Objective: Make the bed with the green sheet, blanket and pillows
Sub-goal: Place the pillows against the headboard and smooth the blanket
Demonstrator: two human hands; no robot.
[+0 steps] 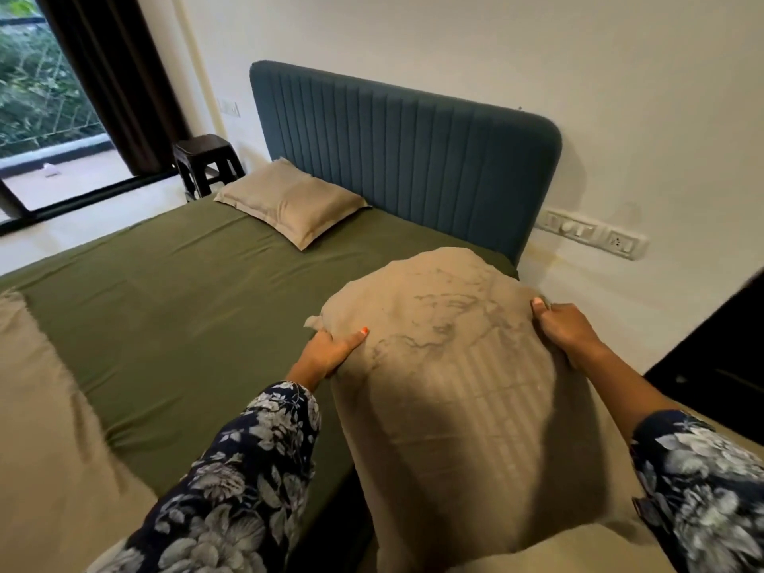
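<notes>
A home bedroom: a bed with a padded headboard and a pillow, a curtained window, wall switches, a stool.

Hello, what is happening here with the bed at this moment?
A person is making the bed. The left hand and the right hand grip the two sides of a beige pillow, held over the near head corner. The green sheet already covers the mattress, and another beige pillow lies by the blue headboard.
</notes>
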